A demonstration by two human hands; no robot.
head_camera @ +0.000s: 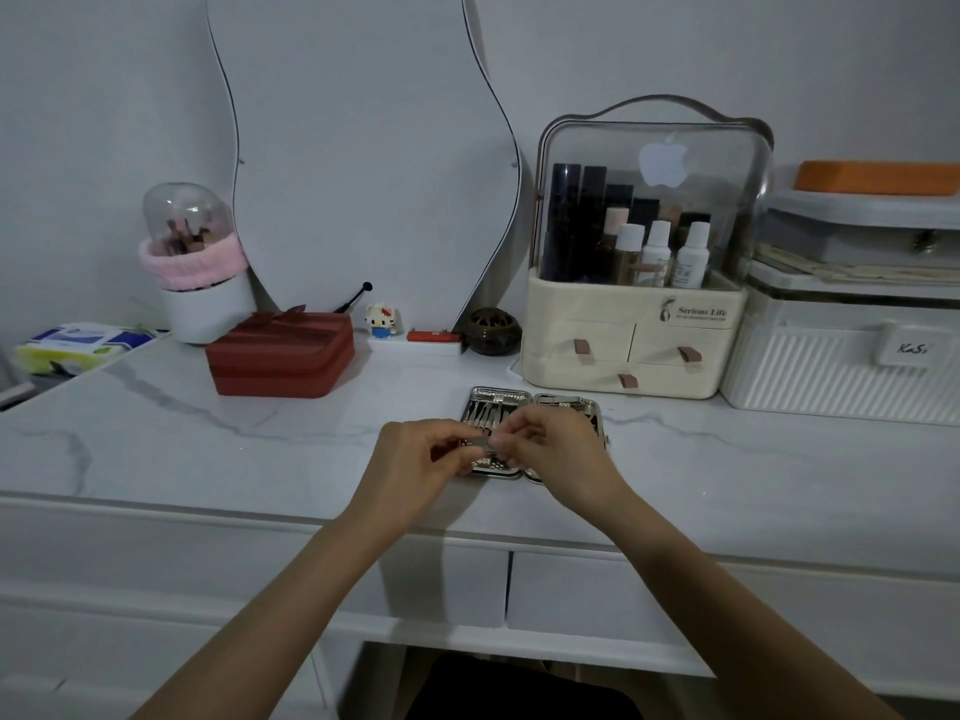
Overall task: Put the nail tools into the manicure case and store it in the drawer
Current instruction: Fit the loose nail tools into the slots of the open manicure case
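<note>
The manicure case (535, 407) lies open flat on the white marble-patterned desk (208, 439), its two silver halves side by side, just in front of the cream cosmetic organizer (631, 350). Thin metal tools sit in a row in the left half; the right half also holds tools, though the details there are too small to make out.

Both hands meet over the near part of the case. The left hand (415, 459) and the right hand (556, 454) pinch a small metal nail tool (485, 443) between them, fingers (457, 444) of the left hand narrowed on its left end and fingers of the right hand closed on its right end. The tool is held just above the left half of the case, roughly level with its lower rows; whether it touches the case cannot be told.

A red box (280, 356) sits well to the left on the desk. Below the front edge, two drawers (597, 595) are closed.
</note>
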